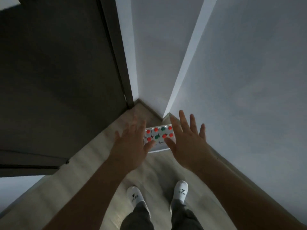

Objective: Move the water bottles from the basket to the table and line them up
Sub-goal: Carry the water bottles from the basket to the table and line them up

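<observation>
A white basket (159,148) stands on the floor in a corner, far below me. It holds several upright water bottles (156,129), seen from above, most with red caps and two with green caps (163,128). My left hand (132,143) hovers above the basket's left side, fingers spread, holding nothing. My right hand (187,138) hovers above its right side, also spread and empty. Both hands partly hide the basket's edges. No table is in view.
A dark door (58,80) and its frame stand on the left. Pale walls (240,80) close in at the back and right. The floor (99,171) is light wood. My two feet in white slippers (181,190) stand just before the basket.
</observation>
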### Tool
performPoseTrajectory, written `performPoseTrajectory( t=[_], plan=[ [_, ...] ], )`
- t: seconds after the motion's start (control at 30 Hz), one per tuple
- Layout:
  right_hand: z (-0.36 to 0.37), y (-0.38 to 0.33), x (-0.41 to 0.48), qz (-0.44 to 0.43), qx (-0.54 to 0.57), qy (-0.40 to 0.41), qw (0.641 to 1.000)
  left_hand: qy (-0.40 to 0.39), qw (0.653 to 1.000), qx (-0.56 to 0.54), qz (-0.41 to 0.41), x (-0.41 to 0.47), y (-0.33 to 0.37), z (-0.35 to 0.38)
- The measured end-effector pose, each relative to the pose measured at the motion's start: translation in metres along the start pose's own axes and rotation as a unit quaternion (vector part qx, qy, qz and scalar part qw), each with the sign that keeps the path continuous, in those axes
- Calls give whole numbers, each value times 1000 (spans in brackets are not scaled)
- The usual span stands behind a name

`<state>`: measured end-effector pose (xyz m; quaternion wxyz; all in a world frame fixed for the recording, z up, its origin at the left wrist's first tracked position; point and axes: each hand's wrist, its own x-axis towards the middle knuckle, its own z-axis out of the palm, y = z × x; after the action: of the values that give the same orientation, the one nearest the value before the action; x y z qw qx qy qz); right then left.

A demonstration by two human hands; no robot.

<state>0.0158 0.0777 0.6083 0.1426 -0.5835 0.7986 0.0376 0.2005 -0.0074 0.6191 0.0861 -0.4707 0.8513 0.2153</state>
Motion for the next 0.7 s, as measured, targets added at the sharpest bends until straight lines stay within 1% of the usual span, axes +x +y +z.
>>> performPoseTrajectory(
  t=[0.17, 0.37, 0.57, 0.7],
  plan=[
    [80, 14, 53, -28, -4, -47, 999, -38, 999, -7, -35, 55, -21, 77],
    [213, 46, 114, -52, -2, -65, 997, -65, 997, -10, -47, 131, -52, 209],
    [355, 76, 181, -57, -14, -66, 996, -57, 997, -28, -52, 214, -79, 351],
    [439, 85, 221, -67, -3, -62, 996, -29, 999, -13, -42, 263, -98, 424]
  ],
)
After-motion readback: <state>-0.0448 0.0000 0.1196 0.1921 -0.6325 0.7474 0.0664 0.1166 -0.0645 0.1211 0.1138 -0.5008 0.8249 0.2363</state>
